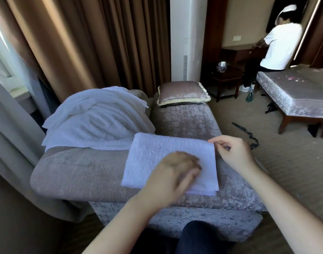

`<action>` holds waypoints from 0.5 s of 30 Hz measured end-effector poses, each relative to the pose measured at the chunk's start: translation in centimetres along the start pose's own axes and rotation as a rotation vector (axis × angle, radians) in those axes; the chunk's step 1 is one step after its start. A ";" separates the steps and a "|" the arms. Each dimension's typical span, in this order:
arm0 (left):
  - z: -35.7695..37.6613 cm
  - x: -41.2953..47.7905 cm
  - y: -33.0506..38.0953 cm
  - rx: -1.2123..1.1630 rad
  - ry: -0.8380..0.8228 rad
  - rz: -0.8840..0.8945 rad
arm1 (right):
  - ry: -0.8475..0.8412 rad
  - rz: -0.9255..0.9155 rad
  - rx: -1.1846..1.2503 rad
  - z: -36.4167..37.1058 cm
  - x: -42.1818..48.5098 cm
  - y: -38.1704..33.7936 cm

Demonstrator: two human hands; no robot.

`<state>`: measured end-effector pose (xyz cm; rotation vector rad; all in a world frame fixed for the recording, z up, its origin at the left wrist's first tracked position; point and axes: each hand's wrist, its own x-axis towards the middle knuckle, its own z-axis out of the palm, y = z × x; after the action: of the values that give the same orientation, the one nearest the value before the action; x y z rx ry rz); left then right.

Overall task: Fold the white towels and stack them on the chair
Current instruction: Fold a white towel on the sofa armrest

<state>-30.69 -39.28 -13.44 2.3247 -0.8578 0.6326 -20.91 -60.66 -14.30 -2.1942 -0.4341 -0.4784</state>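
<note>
Loose, unfolded white terry towels (94,121) lie draped over the left side of the grey-brown velvet armchair (80,171). A folded white terry towel (157,153) lies flat on the near part of the chair, its far left corner touching the loose ones. The left hand (175,173), motion-blurred, rests palm down on it, fingers roughly straight. The right hand (235,154) pinches its far right corner between thumb and forefinger.

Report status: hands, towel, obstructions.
Left hand resting on folded towel. Right hand at its far corner, grip unclear. Unfolded towels heaped beside, on the chair.
</note>
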 end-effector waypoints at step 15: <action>-1.0 -0.6 -7.7 0.594 -0.035 -0.415 | -0.168 -0.114 -0.498 7.7 -0.9 -5.2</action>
<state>-25.98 -33.49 -15.78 2.9285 -0.1802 0.7320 -22.63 -51.56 -15.83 -2.7142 -0.5808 -0.5049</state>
